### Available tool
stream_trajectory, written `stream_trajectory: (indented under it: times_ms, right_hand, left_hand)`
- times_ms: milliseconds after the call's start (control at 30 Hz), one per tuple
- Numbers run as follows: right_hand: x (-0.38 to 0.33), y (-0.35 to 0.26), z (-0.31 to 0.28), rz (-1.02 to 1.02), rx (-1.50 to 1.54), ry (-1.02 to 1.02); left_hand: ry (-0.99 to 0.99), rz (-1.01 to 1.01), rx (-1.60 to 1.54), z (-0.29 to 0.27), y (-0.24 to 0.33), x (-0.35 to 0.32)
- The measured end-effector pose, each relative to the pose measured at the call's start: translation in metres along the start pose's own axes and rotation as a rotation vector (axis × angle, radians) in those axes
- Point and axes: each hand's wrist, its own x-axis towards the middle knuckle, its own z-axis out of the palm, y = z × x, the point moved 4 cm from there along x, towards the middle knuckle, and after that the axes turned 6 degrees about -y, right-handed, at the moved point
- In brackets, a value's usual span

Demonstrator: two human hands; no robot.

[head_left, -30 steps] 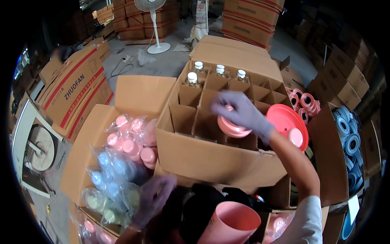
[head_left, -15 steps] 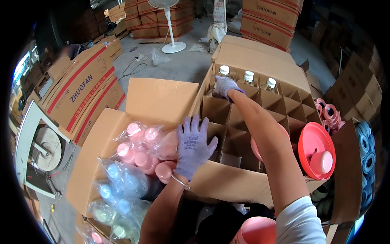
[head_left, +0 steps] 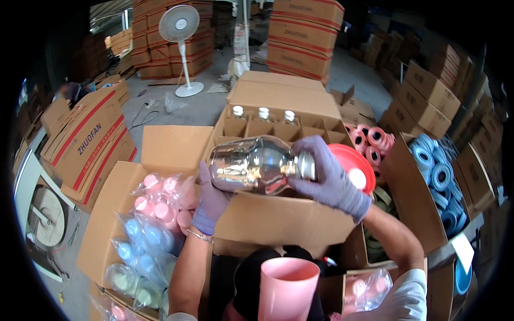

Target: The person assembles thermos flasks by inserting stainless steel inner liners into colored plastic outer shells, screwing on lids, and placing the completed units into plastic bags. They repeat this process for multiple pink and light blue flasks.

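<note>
Both my gloved hands hold a clear glass bottle (head_left: pixel 251 165) lying on its side above a divided cardboard box (head_left: pixel 284 219). My left hand (head_left: pixel 210 199) supports the bottle's base from below. My right hand (head_left: pixel 326 175) grips its neck end with the silver cap. Three more capped bottles (head_left: pixel 262 113) stand in the far cells of the box. A round red lid (head_left: pixel 350 167) shows behind my right hand.
A box of bagged pink, blue and green parts (head_left: pixel 150 224) sits to the left. Pink rings (head_left: pixel 372 140) and blue rings (head_left: pixel 436 174) fill boxes on the right. A pink cup (head_left: pixel 288 286) stands near my body. A white fan (head_left: pixel 182 32) and stacked cartons stand behind.
My right hand reached to the far cells and has lifted a glass bottle out toward me. My left hand came up from the pink bags to support its base.
</note>
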Motion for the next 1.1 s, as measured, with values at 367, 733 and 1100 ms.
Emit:
stream_trajectory:
  times_ms: [367, 733, 1100]
  right_hand:
    - [-0.178, -0.024, 0.056, 0.261, 0.100, 0.478]
    - [-0.381, -0.106, 0.124, 0.353, 0.239, -0.023]
    - [-0.255, -0.133, 0.081, -0.014, 0.501, -0.002]
  left_hand:
    - [-0.065, 0.087, 0.531, 0.060, -0.006, -0.073]
    - [-0.216, -0.593, 1.004, 0.075, -0.024, -0.182]
    - [-0.160, -0.724, 1.172, -0.022, -0.054, -0.347]
